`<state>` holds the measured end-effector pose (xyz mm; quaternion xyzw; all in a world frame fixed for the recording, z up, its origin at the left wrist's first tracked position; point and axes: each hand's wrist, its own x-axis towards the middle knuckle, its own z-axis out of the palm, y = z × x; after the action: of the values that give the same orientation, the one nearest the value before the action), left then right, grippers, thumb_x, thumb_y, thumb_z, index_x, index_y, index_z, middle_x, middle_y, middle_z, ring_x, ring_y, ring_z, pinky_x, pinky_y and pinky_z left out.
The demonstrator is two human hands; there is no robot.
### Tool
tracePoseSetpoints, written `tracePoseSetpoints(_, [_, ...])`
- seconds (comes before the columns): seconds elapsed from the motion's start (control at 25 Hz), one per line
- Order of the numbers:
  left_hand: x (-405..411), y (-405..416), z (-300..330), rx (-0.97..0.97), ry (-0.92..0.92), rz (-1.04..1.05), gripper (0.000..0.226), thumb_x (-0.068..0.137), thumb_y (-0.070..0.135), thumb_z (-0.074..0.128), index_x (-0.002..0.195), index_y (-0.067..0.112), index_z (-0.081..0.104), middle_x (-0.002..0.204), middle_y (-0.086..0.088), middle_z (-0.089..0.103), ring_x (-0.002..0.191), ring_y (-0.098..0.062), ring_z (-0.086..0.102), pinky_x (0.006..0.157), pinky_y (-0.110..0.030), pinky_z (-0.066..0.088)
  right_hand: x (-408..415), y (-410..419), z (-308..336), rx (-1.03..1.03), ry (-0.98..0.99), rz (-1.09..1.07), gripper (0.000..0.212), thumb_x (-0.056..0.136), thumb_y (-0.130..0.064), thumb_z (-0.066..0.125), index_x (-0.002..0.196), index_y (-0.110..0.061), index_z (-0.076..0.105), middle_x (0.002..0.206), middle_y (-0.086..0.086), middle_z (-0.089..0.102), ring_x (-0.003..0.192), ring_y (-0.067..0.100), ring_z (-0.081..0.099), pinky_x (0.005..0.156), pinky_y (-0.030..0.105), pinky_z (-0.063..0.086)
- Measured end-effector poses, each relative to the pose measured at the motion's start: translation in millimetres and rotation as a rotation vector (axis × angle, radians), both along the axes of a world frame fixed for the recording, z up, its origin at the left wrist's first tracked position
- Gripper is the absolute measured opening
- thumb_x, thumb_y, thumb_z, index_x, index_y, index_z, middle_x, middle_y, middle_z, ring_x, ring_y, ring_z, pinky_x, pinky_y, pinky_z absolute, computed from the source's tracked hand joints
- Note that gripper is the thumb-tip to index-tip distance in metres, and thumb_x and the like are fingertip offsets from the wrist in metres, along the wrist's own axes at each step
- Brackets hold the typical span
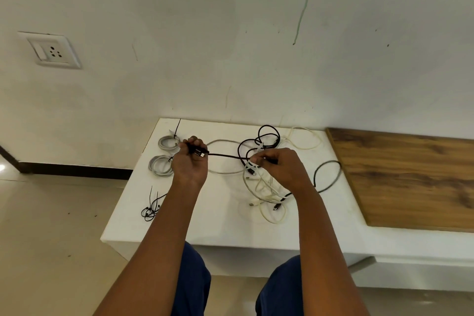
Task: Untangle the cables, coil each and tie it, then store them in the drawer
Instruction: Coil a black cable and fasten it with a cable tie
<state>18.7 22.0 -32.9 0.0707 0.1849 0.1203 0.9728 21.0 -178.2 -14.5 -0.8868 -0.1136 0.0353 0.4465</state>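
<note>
above the white table [225, 218], a black cable [223, 155] stretches between the gripping left hand [191, 161] and right hand [278, 167].

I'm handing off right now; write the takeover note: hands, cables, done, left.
Left hand: shut on the plug end of the black cable, stretched taut between the hands.
Right hand: pinching the same cable where it enters the tangle.
Done: two grey coils tied, lying at the white table's far left; a thin black bundle sits at its left edge.
Left: free the black cable, untangle the rest, coil, tie and store them. No drawer in view.
</note>
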Motion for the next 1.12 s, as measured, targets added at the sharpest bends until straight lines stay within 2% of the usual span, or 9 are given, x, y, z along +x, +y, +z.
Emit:
tracePoseSetpoints(0.08, [0, -1, -2, 0.088, 0.082, 0.039, 0.031, 0.104, 0.02, 0.027, 0.083, 0.011, 0.048, 0.078, -0.002, 0.055, 0.055, -0.012, 0.06, 0.058, -0.02, 0.05, -3, 1, 5, 0.046, 0.032, 0.076, 0.005, 0.083, -0.026, 0.07, 0.084, -0.024, 0.075, 0.083, 0.002, 0.074, 0.087, 0.017, 0.068, 0.086, 0.035, 0.052])
tracePoseSetpoints(0.2, [-1, -17, -4, 0.49, 0.183, -0.004, 0.025, 0.104, 0.019, 0.029, 0.087, 0.012, 0.045, 0.082, -0.005, 0.06, 0.053, -0.009, 0.066, 0.064, -0.021, 0.053, -8, 11, 10, 0.112, 0.036, 0.172, 0.014, 0.084, -0.02, 0.069, 0.074, -0.029, 0.072, 0.069, -0.013, 0.068, 0.075, 0.012, 0.063, 0.073, 0.024, 0.048])
tracePoseSetpoints(0.32, [-7, -35, -6, 0.978, 0.187, -0.178, 0.021, 0.104, 0.021, 0.029, 0.098, 0.01, 0.046, 0.083, -0.003, 0.063, 0.06, -0.01, 0.065, 0.065, -0.018, 0.05, -8, 18, 11, 0.188, -0.022, 0.142, 0.019, 0.086, -0.02, 0.066, 0.074, -0.033, 0.069, 0.061, 0.002, 0.064, 0.057, 0.019, 0.051, 0.062, 0.024, 0.041])
tracePoseSetpoints(0.36, [-9, -39, -7, 1.085, 0.156, -0.243, 0.021, 0.104, 0.021, 0.029, 0.102, 0.009, 0.046, 0.082, -0.002, 0.064, 0.059, -0.008, 0.064, 0.063, -0.015, 0.05, -7, 18, 11, 0.199, -0.058, 0.108, 0.017, 0.087, -0.021, 0.065, 0.075, -0.032, 0.069, 0.056, 0.002, 0.058, 0.049, 0.013, 0.044, 0.058, 0.019, 0.037])
tracePoseSetpoints(0.44, [-12, -45, -8, 1.203, 0.073, -0.359, 0.024, 0.104, 0.023, 0.03, 0.105, 0.006, 0.047, 0.078, -0.002, 0.065, 0.053, -0.005, 0.062, 0.057, -0.011, 0.048, -5, 17, 10, 0.195, -0.14, 0.011, 0.013, 0.088, -0.025, 0.064, 0.078, -0.032, 0.067, 0.05, -0.009, 0.052, 0.044, 0.005, 0.04, 0.051, 0.01, 0.032])
tracePoseSetpoints(0.6, [-18, -51, -4, 1.292, -0.025, -0.543, 0.037, 0.103, 0.033, 0.03, 0.097, 0.009, 0.057, 0.063, -0.002, 0.055, 0.045, -0.006, 0.049, 0.049, -0.015, 0.039, -1, 12, 5, 0.054, -0.23, -0.19, 0.012, 0.089, -0.041, 0.059, 0.084, -0.034, 0.068, 0.064, -0.009, 0.062, 0.063, 0.006, 0.054, 0.055, 0.011, 0.036])
tracePoseSetpoints(0.72, [-18, -54, 0, 1.159, -0.051, -0.701, 0.046, 0.101, 0.045, 0.029, 0.085, 0.014, 0.06, 0.052, 0.005, 0.038, 0.042, -0.008, 0.033, 0.047, -0.018, 0.03, 0, 12, 3, -0.032, -0.237, -0.269, 0.019, 0.088, -0.047, 0.056, 0.091, -0.034, 0.069, 0.071, -0.017, 0.061, 0.071, 0.002, 0.055, 0.06, 0.013, 0.036])
tracePoseSetpoints(0.92, [-19, -49, 10, 0.463, -0.232, -0.877, 0.034, 0.094, 0.037, 0.041, 0.072, 0.017, 0.056, 0.047, 0.009, 0.023, 0.044, -0.009, 0.012, 0.041, -0.02, 0.02, 0, 15, 3, -0.038, -0.221, -0.248, 0.019, 0.091, -0.046, 0.052, 0.087, -0.035, 0.066, 0.055, -0.018, 0.052, 0.064, -0.004, 0.052, 0.054, 0.01, 0.032])
tracePoseSetpoints(1.12, [-19, -39, 16, 0.107, -0.378, -0.788, 0.034, 0.095, 0.029, 0.035, 0.073, 0.016, 0.057, 0.053, 0.009, 0.019, 0.043, -0.008, 0.014, 0.042, -0.018, 0.023, 2, 16, 2, 0.007, -0.198, -0.136, 0.026, 0.096, -0.042, 0.043, 0.081, -0.029, 0.061, 0.068, 0.01, 0.06, 0.06, 0.019, 0.048, 0.056, 0.025, 0.033])
